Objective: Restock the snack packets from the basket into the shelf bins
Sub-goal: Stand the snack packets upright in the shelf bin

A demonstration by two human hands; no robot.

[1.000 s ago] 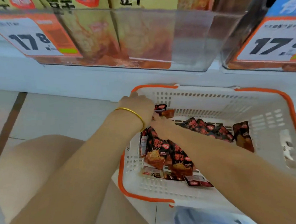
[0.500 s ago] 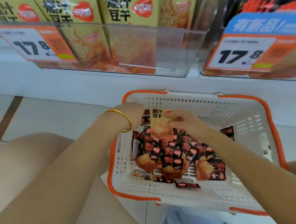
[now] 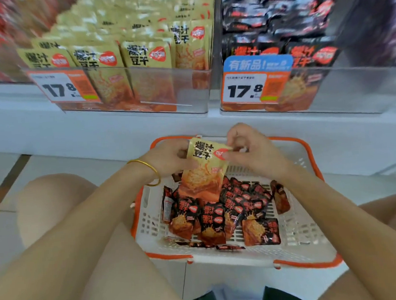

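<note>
A yellow snack packet (image 3: pixel 201 170) hangs upright above the white basket with orange rim (image 3: pixel 314 242). My left hand (image 3: pixel 169 157) pinches its top left corner and my right hand (image 3: pixel 250 151) pinches its top right corner. Several black-and-red packets (image 3: pixel 222 215) lie heaped in the basket. On the shelf above, a clear bin of yellow packets (image 3: pixel 140 58) stands at the left and a clear bin of black packets (image 3: pixel 278 33) at the right.
Orange price tags reading 17.8 (image 3: pixel 65 88) (image 3: pixel 253 86) hang on the bin fronts. The white shelf edge (image 3: pixel 98 130) runs just behind the basket. My bare knees (image 3: pixel 56 205) flank the basket on a tiled floor.
The yellow packet has been lifted out of the basket and is now gripped by both hands. The view has tilted up, showing more of the shelf bins.
</note>
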